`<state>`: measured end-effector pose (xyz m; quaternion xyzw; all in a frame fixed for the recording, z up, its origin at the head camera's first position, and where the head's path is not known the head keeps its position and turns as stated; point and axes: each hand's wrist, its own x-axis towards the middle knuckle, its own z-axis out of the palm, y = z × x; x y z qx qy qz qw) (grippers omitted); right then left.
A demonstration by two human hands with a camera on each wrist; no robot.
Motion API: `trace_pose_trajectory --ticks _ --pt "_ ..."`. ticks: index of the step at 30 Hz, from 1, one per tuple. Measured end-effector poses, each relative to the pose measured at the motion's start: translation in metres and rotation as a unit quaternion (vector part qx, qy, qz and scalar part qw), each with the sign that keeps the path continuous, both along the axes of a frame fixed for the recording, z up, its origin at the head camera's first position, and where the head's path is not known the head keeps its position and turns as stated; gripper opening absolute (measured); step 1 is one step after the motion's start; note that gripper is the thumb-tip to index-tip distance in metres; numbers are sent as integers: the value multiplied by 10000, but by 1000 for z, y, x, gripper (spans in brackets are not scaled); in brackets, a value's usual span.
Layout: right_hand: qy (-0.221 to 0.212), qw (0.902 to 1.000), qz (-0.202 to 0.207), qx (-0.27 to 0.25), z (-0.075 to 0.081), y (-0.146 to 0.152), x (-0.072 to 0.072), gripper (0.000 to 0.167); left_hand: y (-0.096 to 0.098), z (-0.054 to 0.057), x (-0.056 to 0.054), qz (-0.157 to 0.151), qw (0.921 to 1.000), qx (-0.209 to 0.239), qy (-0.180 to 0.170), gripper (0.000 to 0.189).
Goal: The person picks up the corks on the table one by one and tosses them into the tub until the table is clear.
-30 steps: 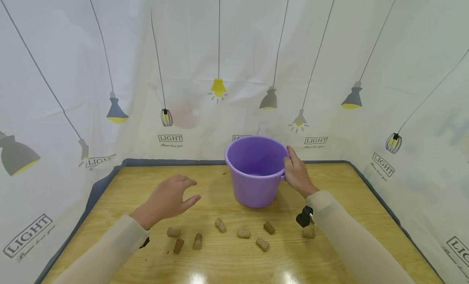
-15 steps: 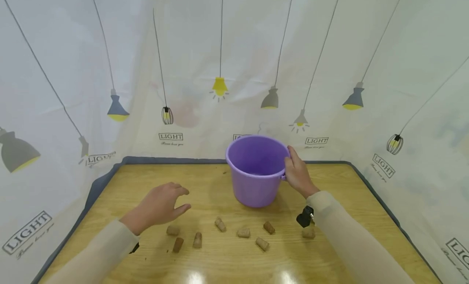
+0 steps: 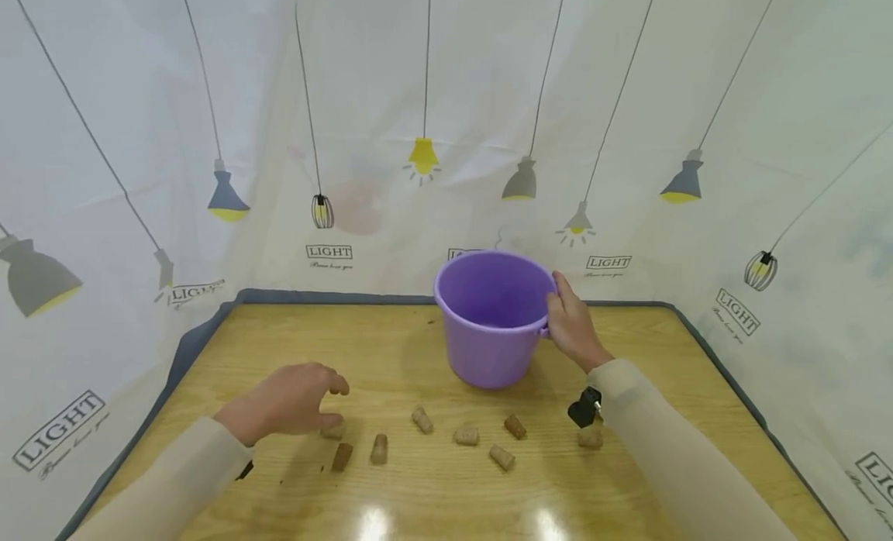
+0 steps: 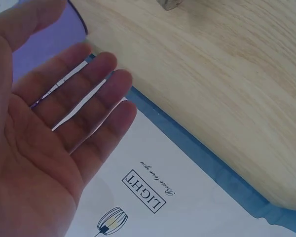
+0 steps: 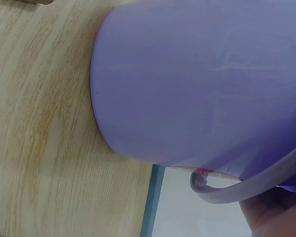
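Observation:
A purple bucket (image 3: 488, 355) stands on the wooden table, tilted or upright I cannot tell exactly. My right hand (image 3: 575, 324) grips its rim on the right side; in the right wrist view the bucket's handle (image 5: 251, 186) curves beside the fingers. My left hand (image 3: 286, 401) hovers over the table at left, palm bare in the left wrist view, fingers extended and apart. Nearest to it lies a pale wine cork (image 3: 335, 431), partly hidden by the thumb. A dark cork (image 3: 342, 456) and another pale cork (image 3: 379, 449) lie just nearer and to the right.
Several more corks lie in front of the bucket, among them a dark cork (image 3: 515, 426) and a pale cork (image 3: 501, 456). One cork (image 3: 589, 438) sits beside the right sleeve. A white lamp-printed sheet (image 3: 377, 239) walls the table (image 3: 432, 502) at the back and sides.
My left hand has moved left, toward me and lower, close over the leftmost pale cork. The right hand and bucket stay in place; the whole view has shifted slightly.

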<state>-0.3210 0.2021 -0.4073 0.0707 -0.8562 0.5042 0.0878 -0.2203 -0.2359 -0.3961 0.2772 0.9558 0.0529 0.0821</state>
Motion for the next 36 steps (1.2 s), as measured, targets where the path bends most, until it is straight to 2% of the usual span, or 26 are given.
trace_pose_trajectory --ticks 2,5,17,24,32,34,35,36 --pt "-19 10000 44 -24 0 0 0 59 -2 -2 1 34 9998 -14 -199 42" --pt "-25 10000 42 -32 0 0 0 60 -4 -6 2 40 9995 -52 -317 40" --pt "13 9999 -104 30 1 0 0 59 -5 -20 0 -293 9992 -245 -85 27" --pt "-21 9999 -98 -99 0 -1 2 58 -7 -32 -2 -635 9978 -155 82 22" --pt "-46 9999 -61 -134 0 -2 2 59 -6 -32 -3 -729 9973 -16 64 16" --pt "-18 9999 -78 -88 0 -2 1 58 -6 -32 -3 -726 9974 29 9 6" --pt "-5 9999 -87 -67 0 -2 1 58 -6 -33 -3 -732 9973 57 -12 7" --pt "8 9999 -91 -46 0 -2 1 58 -6 -33 -3 -731 9973 91 -49 16"
